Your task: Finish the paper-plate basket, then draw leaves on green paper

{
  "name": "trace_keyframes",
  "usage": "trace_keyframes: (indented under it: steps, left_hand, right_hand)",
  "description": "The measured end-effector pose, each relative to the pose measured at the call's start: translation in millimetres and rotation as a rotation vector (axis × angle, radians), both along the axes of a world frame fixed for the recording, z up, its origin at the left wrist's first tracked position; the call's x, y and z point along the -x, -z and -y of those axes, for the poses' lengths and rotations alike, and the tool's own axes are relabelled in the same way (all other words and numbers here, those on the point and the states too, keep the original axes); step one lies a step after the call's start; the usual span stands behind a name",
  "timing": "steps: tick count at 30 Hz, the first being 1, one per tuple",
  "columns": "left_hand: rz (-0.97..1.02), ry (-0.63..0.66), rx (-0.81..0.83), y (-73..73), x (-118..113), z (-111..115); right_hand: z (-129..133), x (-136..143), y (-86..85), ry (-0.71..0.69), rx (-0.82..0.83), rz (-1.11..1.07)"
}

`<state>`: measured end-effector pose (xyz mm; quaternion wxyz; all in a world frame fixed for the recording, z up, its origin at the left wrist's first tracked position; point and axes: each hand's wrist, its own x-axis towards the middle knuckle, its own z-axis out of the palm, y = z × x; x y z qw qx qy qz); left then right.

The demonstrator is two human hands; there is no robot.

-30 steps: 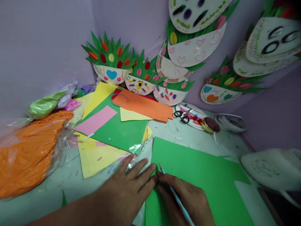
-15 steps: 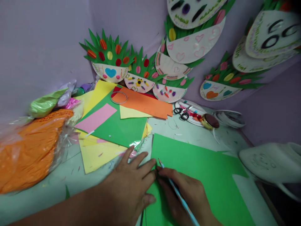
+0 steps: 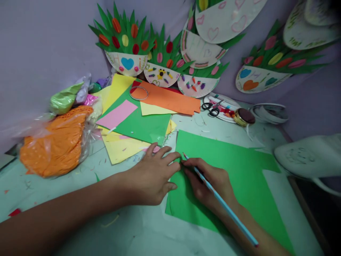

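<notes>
A large green paper sheet (image 3: 239,170) lies on the pale table (image 3: 128,231). At its left edge my left hand (image 3: 160,174) rests flat with fingers spread, fingertips touching the sheet. Just right of it, my right hand (image 3: 210,181) grips a light blue pencil (image 3: 226,207), its sharpened tip (image 3: 184,155) pointing up and left over the sheet. The pencil's red end points toward the lower right. Behind my left hand are another green sheet (image 3: 149,126), a pink strip (image 3: 118,114), an orange piece (image 3: 167,99) and yellow sheets (image 3: 125,147).
An orange clay bag (image 3: 55,142) lies at the left. Black-handled scissors (image 3: 213,108) rest on a plate at the back, beside a gold-rimmed round container (image 3: 244,116) and a tape roll (image 3: 270,113). A white jug-like object (image 3: 306,156) stands right. Paper-plate crafts (image 3: 126,64) line the wall.
The view has tilted down, so everything sits higher in the picture and more of the table and my forearms shows. My hands keep nearly the same place on the green sheet.
</notes>
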<state>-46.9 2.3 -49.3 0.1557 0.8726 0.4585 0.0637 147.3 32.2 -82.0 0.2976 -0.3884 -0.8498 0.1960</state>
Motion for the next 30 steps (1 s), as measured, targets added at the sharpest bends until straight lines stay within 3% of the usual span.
trace_keyframes:
  steps: [10, 19, 30]
  left_hand:
    - [-0.008, 0.009, 0.018, 0.2, 3.2, -1.3]
    - [0.0, 0.024, 0.02, 1.0, 4.8, -1.9]
    - [-0.01, 0.024, 0.025, -3.3, 4.2, -0.2]
  right_hand:
    - [-1.0, 1.3, -3.3, -0.018, 0.044, -0.006]
    - [-5.3, -5.9, -8.1, -0.136, 0.125, 0.03]
    - [-3.2, -2.4, -7.2, -0.09, 0.152, 0.036]
